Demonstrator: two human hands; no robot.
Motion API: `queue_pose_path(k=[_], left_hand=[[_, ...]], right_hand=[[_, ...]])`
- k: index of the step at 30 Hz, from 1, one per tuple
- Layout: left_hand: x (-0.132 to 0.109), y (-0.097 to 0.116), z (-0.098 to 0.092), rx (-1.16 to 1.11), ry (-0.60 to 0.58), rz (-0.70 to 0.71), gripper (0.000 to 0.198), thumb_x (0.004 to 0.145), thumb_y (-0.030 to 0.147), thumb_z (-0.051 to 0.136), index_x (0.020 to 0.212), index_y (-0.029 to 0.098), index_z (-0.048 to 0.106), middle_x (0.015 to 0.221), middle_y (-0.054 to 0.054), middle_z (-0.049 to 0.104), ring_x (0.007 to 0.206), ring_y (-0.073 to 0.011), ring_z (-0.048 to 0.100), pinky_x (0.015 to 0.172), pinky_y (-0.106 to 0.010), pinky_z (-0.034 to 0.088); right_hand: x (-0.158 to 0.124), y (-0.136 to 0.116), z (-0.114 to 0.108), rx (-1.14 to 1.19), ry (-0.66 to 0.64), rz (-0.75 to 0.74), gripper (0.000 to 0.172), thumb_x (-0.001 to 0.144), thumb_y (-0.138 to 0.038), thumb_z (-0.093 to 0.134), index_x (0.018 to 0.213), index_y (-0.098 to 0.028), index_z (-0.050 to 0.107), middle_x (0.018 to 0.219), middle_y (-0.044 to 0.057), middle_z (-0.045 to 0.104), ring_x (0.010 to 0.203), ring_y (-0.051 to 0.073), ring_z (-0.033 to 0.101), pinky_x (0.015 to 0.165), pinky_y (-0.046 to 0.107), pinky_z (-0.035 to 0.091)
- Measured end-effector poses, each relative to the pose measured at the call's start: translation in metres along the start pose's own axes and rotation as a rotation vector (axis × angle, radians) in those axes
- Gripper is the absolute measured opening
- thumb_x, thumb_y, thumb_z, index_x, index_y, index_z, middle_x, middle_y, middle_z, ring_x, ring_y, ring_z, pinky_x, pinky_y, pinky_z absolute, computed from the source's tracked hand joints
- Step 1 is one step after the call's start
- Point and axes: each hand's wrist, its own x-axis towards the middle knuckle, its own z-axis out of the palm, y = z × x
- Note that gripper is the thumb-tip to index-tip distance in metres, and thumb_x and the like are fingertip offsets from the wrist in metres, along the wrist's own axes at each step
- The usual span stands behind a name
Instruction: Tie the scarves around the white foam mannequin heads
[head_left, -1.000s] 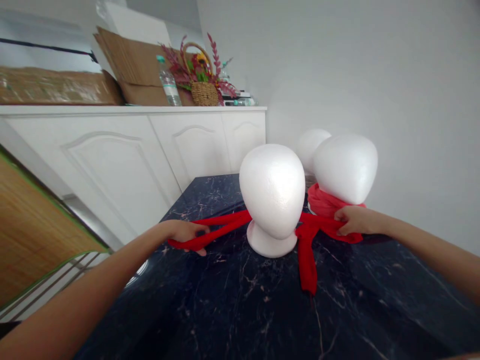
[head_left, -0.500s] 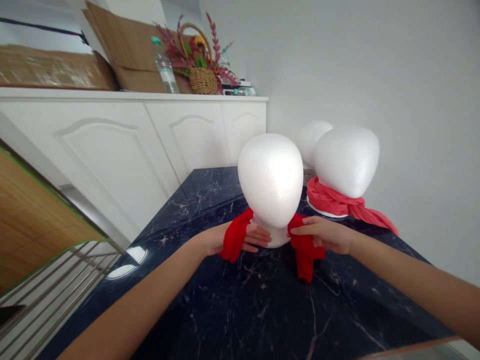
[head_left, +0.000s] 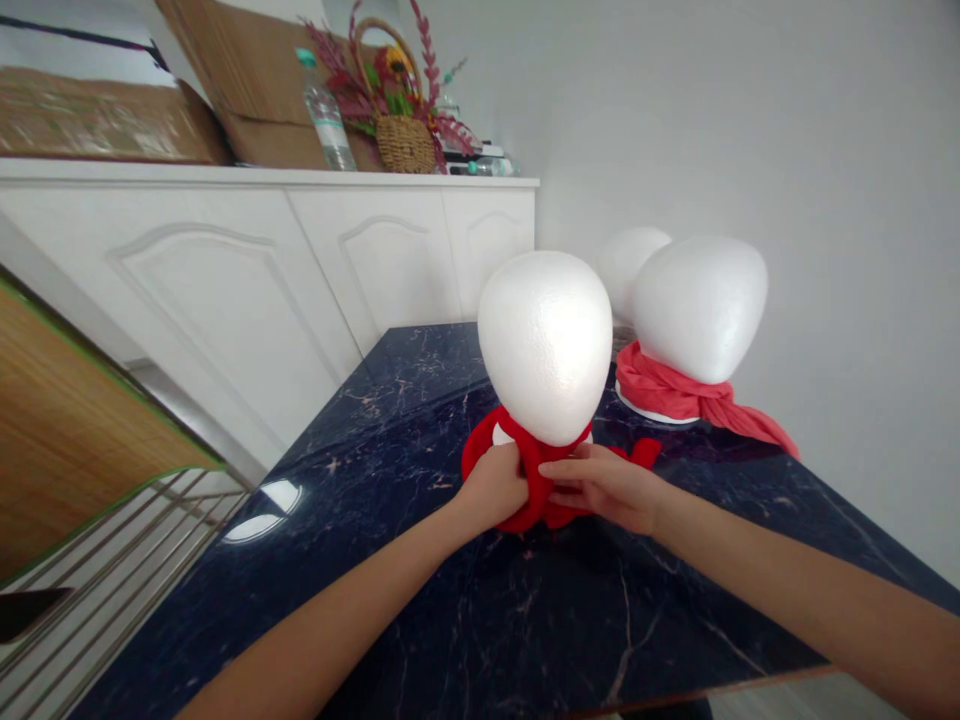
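Observation:
A white foam mannequin head point(head_left: 546, 345) stands upright on the dark marbled table. Around the front of its neck lies a red scarf point(head_left: 534, 460), with one end trailing out to the right. My left hand point(head_left: 495, 485) is closed on the scarf at the left front of the neck, its fingertips partly hidden in the cloth. From the right, my right hand point(head_left: 600, 485) grips the scarf's front, thumb and fingers pinching the fabric. Both hands are close together below the head's chin.
Behind to the right, another foam head point(head_left: 701, 308) wears a coral scarf point(head_left: 667, 388); a third head point(head_left: 630, 265) is partly hidden. White cabinets point(head_left: 225, 270) carry cardboard boxes point(head_left: 105, 115), a bottle point(head_left: 328, 120) and a flower basket point(head_left: 405, 142). A metal rack point(head_left: 127, 560) stands left.
My hands have come together at the front of the neck from either side. The red scarf has been drawn across the front, where the neck was bare.

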Motion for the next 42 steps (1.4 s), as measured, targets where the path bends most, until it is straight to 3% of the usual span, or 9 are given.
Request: queue_pose_path(k=[4, 7, 12, 19, 22, 27, 34, 38, 42], left_hand=[[0.000, 0.009, -0.005, 0.361, 0.060, 0.037, 0.016, 0.076, 0.025, 0.054, 0.077, 0.014, 0.065, 0.080, -0.017, 0.070, 0.075, -0.0303, 0.065, 0.069, -0.040, 0.045], [0.001, 0.014, -0.010, 0.425, 0.040, 0.080, 0.021, 0.078, 0.026, 0.052, 0.084, 0.014, 0.069, 0.086, -0.016, 0.072, 0.079, -0.0291, 0.066, 0.068, -0.037, 0.044], [0.000, 0.014, -0.022, 0.205, -0.049, 0.059, 0.028, 0.078, 0.039, 0.062, 0.085, 0.015, 0.074, 0.085, -0.009, 0.075, 0.080, -0.0274, 0.067, 0.072, -0.035, 0.045], [0.000, 0.009, -0.040, -0.521, -0.158, -0.158, 0.029, 0.074, 0.026, 0.068, 0.101, 0.016, 0.074, 0.097, -0.005, 0.076, 0.095, -0.0220, 0.067, 0.089, -0.031, 0.048], [-0.007, 0.006, -0.039, -0.783, -0.142, -0.168, 0.019, 0.074, 0.026, 0.070, 0.089, 0.014, 0.072, 0.093, -0.005, 0.074, 0.089, -0.0168, 0.066, 0.088, -0.026, 0.050], [-0.027, 0.010, -0.040, -0.907, -0.196, -0.331, 0.018, 0.077, 0.029, 0.072, 0.070, 0.013, 0.067, 0.048, 0.004, 0.053, 0.043, -0.0061, 0.046, 0.047, -0.016, 0.041], [-0.061, 0.002, -0.053, -0.870, -0.225, -0.428, 0.031, 0.060, 0.029, 0.085, 0.082, 0.012, 0.072, 0.080, -0.008, 0.074, 0.063, -0.0126, 0.066, 0.056, -0.017, 0.052], [-0.084, -0.013, -0.054, -0.811, -0.258, -0.454, 0.032, 0.062, 0.028, 0.085, 0.088, 0.012, 0.074, 0.074, -0.004, 0.071, 0.052, -0.0052, 0.057, 0.045, -0.010, 0.040], [-0.106, -0.025, -0.056, -0.692, -0.316, -0.473, 0.026, 0.070, 0.037, 0.079, 0.083, 0.015, 0.073, 0.064, -0.001, 0.066, 0.049, -0.0068, 0.054, 0.046, -0.014, 0.040]], right_hand=[[0.005, 0.013, 0.006, -0.286, 0.128, -0.275, 0.060, 0.055, -0.024, 0.091, 0.108, -0.019, 0.063, 0.102, 0.005, 0.072, 0.093, 0.021, 0.068, 0.087, 0.033, 0.055], [0.011, 0.019, 0.002, -0.369, 0.178, -0.320, 0.047, 0.064, -0.035, 0.085, 0.100, -0.017, 0.062, 0.088, 0.005, 0.071, 0.073, 0.018, 0.066, 0.071, 0.033, 0.057], [0.016, 0.015, -0.024, -0.432, 0.156, -0.342, 0.028, 0.066, -0.027, 0.073, 0.090, -0.021, 0.059, 0.079, 0.001, 0.068, 0.071, 0.019, 0.067, 0.063, 0.031, 0.056], [0.004, -0.019, -0.066, -1.127, 0.451, -0.564, 0.018, 0.068, -0.013, 0.061, 0.084, -0.019, 0.062, 0.078, -0.001, 0.068, 0.063, 0.014, 0.061, 0.056, 0.024, 0.045], [0.005, -0.035, -0.074, -0.985, 0.451, -0.492, 0.011, 0.075, -0.014, 0.058, 0.085, -0.019, 0.060, 0.073, -0.001, 0.068, 0.051, 0.012, 0.061, 0.045, 0.022, 0.046], [0.016, -0.049, -0.080, -0.730, 0.389, -0.480, 0.008, 0.084, -0.012, 0.054, 0.085, -0.020, 0.053, 0.059, -0.003, 0.064, 0.051, 0.015, 0.067, 0.047, 0.023, 0.057], [0.024, -0.052, -0.087, -0.713, 0.378, -0.426, 0.016, 0.080, -0.003, 0.053, 0.083, -0.019, 0.053, 0.056, -0.003, 0.064, 0.047, 0.015, 0.067, 0.043, 0.022, 0.056], [0.028, -0.048, -0.087, -0.688, 0.372, -0.427, 0.017, 0.077, -0.002, 0.055, 0.079, -0.019, 0.055, 0.058, -0.003, 0.064, 0.050, 0.016, 0.068, 0.046, 0.023, 0.058], [0.033, -0.041, -0.084, -0.673, 0.374, -0.461, 0.016, 0.075, -0.003, 0.055, 0.080, -0.018, 0.058, 0.068, -0.001, 0.067, 0.054, 0.015, 0.069, 0.050, 0.024, 0.059]])
